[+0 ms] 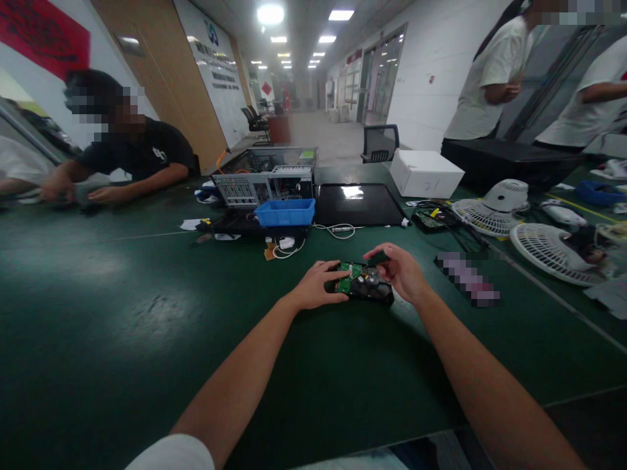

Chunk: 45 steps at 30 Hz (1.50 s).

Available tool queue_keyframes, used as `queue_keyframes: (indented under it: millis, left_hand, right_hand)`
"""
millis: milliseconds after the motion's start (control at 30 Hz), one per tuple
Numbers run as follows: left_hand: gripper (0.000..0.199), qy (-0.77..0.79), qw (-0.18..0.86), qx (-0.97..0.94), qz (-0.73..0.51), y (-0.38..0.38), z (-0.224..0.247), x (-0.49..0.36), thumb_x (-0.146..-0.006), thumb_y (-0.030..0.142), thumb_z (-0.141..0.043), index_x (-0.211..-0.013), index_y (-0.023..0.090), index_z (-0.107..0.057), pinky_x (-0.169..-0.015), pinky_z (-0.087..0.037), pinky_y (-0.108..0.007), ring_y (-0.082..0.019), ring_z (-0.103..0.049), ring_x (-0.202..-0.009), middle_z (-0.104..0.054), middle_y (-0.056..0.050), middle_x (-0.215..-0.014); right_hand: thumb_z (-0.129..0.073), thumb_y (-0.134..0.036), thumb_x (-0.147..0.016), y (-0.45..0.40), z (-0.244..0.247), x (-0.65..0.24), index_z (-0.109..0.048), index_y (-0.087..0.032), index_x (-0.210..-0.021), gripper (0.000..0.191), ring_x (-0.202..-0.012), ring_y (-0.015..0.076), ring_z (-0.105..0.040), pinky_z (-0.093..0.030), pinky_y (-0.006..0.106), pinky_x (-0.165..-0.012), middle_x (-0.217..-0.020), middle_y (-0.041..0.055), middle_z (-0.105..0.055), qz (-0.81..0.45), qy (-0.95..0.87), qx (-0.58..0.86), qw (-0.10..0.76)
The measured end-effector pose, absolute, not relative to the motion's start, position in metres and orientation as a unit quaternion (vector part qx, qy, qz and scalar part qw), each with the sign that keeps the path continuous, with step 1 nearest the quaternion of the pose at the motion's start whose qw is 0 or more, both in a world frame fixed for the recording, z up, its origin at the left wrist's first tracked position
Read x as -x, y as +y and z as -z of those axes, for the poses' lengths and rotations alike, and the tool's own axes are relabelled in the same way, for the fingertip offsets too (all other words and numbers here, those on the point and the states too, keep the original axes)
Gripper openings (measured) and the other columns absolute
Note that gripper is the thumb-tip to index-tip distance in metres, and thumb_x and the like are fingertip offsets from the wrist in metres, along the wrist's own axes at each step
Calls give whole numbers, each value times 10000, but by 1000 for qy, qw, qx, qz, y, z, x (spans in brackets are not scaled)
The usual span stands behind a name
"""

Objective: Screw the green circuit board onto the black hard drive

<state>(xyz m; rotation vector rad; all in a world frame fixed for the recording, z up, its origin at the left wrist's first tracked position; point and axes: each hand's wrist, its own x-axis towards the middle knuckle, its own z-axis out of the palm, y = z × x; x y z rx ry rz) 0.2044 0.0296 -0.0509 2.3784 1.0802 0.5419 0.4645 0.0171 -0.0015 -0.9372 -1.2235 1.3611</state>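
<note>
A small black-cased device with a green circuit board (365, 283) lies on the dark green tabletop in front of me. My left hand (319, 286) grips its left end, with fingertips reaching over the board and the thumb along the near side. At the right end, my right hand (399, 271) is closed in a pinch with the fingers bent. A small dark piece (378, 258) shows between its thumb and fingers, but its kind is too unclear to tell. The right hand's lower edge is close to the device's right end.
Beyond my hands stand a blue tray (285, 213), an opened computer case (259, 177) and a flat black panel (360, 205). A white box (426, 173) and white fan parts (553, 251) are at right. A phone-like object (467, 279) lies nearby. Co-workers (142, 150) are around the table.
</note>
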Motion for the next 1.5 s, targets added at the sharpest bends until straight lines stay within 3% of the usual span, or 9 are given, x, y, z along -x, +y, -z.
queue_keyframes:
  millis: [233,400,700,900,1033,1167,1333,1500]
  left_hand:
    - [709,390,229,-871,-194,29,53,-203,-818,607,-760,-1463,395,-555,-1159,-353,-566,-344,-375,-1412,-406,-46,-1598]
    - [708,396,230,-868,-192,28,51,-204,-815,605,-765,-1461,409,-552,-1163,-347,-569,-348,-383,-1406,-400,-36,-1605]
    - [702,396,225,-870,-191,29,53,-203,-825,610,-752,-1464,400,-551,-1160,-348,-569,-348,-368,-1419,-397,-41,-1607]
    - [698,396,226,-868,-195,25,50,-202,-819,590,-767,-1457,398,-560,-1160,-357,-551,-338,-393,-1408,-413,-36,-1600]
    - [692,395,223,-868,-200,24,50,-202,-827,579,-762,-1463,401,-552,-1156,-360,-560,-341,-397,-1405,-418,-35,-1596]
    - [693,392,222,-871,-198,25,51,-202,-831,580,-758,-1466,403,-547,-1151,-365,-568,-345,-396,-1405,-417,-37,-1597]
    - [689,396,222,-869,-196,25,50,-203,-824,565,-771,-1458,400,-557,-1161,-361,-558,-340,-394,-1410,-420,-33,-1594]
    - [692,399,221,-868,-195,24,49,-203,-828,565,-768,-1465,405,-548,-1154,-365,-574,-348,-385,-1419,-412,-35,-1600]
  right_hand:
    - [-656,-491,-844,18,4,-462,-632,-242,-909,259,-479,99,-465,-282,246,-389,-944,35,-726,-582,-486,370,536]
    - [-658,-496,-854,16,1,-461,-698,-249,-1072,332,-487,87,-471,-300,251,-396,-969,30,-675,-597,-487,360,526]
    - [-711,-469,-852,19,3,-463,-761,-235,-993,278,-553,80,-450,-249,239,-418,-992,40,-681,-587,-483,375,531]
    - [-771,-416,-807,21,2,-464,-766,-216,-922,231,-640,96,-505,-395,242,-529,-1061,49,-714,-560,-485,379,555]
    - [-778,-394,-797,19,3,-461,-710,-220,-888,207,-651,103,-526,-418,242,-563,-1063,44,-728,-576,-474,373,552]
    - [-753,-385,-807,19,4,-461,-658,-233,-885,195,-620,104,-521,-421,240,-561,-991,28,-735,-584,-459,369,558]
    - [-685,-382,-813,20,0,-466,-713,-230,-1018,258,-573,102,-507,-366,239,-497,-920,26,-695,-578,-462,372,560]
    - [-670,-407,-829,20,0,-468,-746,-199,-947,251,-587,113,-531,-377,257,-497,-916,45,-673,-564,-478,387,551]
